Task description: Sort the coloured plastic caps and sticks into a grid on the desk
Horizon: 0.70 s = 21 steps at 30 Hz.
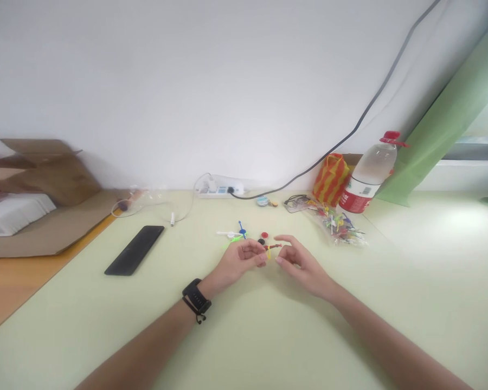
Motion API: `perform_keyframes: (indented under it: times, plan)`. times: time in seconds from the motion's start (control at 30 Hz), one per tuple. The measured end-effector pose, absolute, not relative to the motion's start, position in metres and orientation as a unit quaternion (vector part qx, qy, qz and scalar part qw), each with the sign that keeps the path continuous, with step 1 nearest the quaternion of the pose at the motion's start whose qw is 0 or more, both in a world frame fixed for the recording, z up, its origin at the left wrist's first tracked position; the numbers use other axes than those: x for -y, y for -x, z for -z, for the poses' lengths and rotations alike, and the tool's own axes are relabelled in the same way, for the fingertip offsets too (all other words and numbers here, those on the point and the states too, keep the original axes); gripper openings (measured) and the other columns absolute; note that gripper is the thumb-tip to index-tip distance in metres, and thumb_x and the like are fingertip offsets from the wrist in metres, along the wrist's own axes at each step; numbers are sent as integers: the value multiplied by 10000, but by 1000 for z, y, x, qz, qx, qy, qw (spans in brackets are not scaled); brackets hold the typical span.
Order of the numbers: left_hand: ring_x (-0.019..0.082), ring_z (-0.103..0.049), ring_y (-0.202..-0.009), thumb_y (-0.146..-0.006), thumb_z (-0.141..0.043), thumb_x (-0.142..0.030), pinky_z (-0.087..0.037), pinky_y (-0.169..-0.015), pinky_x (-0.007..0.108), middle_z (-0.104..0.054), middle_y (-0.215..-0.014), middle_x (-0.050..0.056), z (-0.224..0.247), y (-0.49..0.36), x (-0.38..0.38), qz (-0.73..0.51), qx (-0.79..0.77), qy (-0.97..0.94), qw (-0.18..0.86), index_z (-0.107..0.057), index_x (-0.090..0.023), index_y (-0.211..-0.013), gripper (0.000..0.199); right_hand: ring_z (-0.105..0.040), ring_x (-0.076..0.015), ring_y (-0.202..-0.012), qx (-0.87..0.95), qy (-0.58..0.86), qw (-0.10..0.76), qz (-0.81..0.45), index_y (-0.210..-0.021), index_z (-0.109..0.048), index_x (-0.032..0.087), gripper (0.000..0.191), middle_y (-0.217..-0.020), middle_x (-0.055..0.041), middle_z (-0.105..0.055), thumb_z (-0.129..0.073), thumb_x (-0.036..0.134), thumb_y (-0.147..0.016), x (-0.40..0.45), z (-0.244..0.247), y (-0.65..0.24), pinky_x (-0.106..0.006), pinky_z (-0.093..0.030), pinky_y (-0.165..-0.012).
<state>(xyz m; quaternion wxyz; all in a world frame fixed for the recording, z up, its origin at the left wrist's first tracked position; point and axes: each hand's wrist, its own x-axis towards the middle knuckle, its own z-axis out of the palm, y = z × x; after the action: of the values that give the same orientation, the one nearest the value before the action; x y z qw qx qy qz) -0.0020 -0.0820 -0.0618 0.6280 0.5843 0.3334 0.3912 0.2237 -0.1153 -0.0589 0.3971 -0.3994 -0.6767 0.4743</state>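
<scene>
Both forearms (pixel 146 344) slant inward, left grip (pixel 235 264) pinched, right grip (pixel 307 269) loosely curled, open just beside it.

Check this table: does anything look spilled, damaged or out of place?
Nothing clearly stands out. The bottle seems to lean right, though the wide camera view may cause that. No spill shows; the loose coloured parts lie near the left hand.

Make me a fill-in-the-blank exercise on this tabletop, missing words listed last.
1. The left hand holds a small piece whose colour is ____.
2. The black wristband is on the ____ arm.
3. The clear bag of coloured parts lies nearer the ____ hand.
4. The bottle has a cap coloured ____.

Missing words: yellow; left; right; red.
</scene>
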Motion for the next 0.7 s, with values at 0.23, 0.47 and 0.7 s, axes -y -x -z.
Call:
perform_keyframes:
  times: [0.23,0.47,0.7]
  plan:
    - [183,-703,-802,-779,-859,-394,-581,-794,337,-725,-877,71,61,1,82,-397,-355,-587,610,-708,-136,-958,348,-446,-112,-630,612,381,455,-523,-1456,-453,356,553,-947,11,-550,-641,470,-949,114,61,-224,-278,-446,-619]
    - [170,-697,-771,-766,-864,-409,-577,-795,324,-728,-837,60,58,1,82,-403,-367,-590,596,-714,-146,-938,349,-428,-137,-592,683,323,345,-558,-531,-483,194,568,-626,-8,-474,-620,568,-937,115,46,-231,-302,-386,-580]
    - [190,-711,-841,-781,-856,-400,-584,-831,344,-733,-901,70,61,1,82,-385,-342,-588,624,-715,-150,-958,337,-501,-140,-670,620,389,426,-532,-953,-579,226,376,-794,1,-577,-658,592,-914,112,56,-223,-278,-445,-609]
